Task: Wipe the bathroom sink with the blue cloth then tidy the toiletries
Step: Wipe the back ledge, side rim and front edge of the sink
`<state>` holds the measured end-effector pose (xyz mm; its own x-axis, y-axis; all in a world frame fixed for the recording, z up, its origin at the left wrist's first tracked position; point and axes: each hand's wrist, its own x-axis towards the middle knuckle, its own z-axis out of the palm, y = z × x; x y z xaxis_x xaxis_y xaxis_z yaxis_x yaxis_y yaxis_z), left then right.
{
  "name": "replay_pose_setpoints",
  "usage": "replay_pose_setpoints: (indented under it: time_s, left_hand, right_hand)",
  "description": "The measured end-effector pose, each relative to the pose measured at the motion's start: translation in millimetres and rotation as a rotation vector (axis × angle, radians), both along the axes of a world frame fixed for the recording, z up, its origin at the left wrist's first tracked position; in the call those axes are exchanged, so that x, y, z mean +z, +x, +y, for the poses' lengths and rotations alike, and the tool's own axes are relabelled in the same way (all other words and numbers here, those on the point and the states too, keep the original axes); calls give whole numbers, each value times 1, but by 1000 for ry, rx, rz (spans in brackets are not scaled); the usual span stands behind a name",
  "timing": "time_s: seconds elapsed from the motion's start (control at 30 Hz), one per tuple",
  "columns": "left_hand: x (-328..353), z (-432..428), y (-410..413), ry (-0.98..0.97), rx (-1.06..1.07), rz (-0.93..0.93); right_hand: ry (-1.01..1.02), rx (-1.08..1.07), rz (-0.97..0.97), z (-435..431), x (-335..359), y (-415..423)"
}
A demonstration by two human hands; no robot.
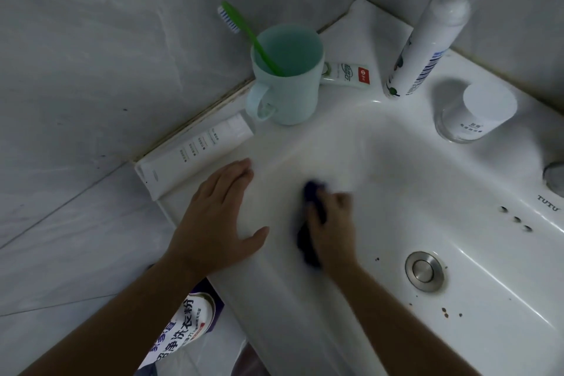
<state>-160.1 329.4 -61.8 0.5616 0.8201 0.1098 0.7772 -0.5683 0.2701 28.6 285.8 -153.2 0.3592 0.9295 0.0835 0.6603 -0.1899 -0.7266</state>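
Sink (476, 330): right hand (334, 223) grips blue cloth (312, 192) (blurred).

TUTU on sink (515, 183) (洗衣粉 on bag (195, 325))

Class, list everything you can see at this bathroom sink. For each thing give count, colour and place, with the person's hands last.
sink: 1, white, in the wall corner
drain plug: 1, silver, basin floor
blue cloth: 1, dark blue, basin wall
mug: 1, pale green, back ledge
toothbrush: 1, green, in the mug
small tube: 1, white and red, behind the mug
long tube: 1, white, ledge by left wall
bottle: 1, white, back corner
jar: 1, white and clear, right of the bottle
detergent bag: 1, white and purple, below the sink
left hand: flat on the sink rim
right hand: grips the blue cloth
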Motion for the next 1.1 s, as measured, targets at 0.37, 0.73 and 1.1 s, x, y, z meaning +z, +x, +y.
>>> replay_pose_setpoints:
  time_s: [0.37,0.73,1.1]
  left_hand:
    - [0,2,-1,-10,-27,37]
    - [19,28,45,121,-338,74]
    - [2,80,77,128,-471,220]
  right_hand:
    - [-28,-171,-51,4,-3,17]
    - [97,-381,72,13,30,57]
    - [71,-422,-226,42,-9,57]
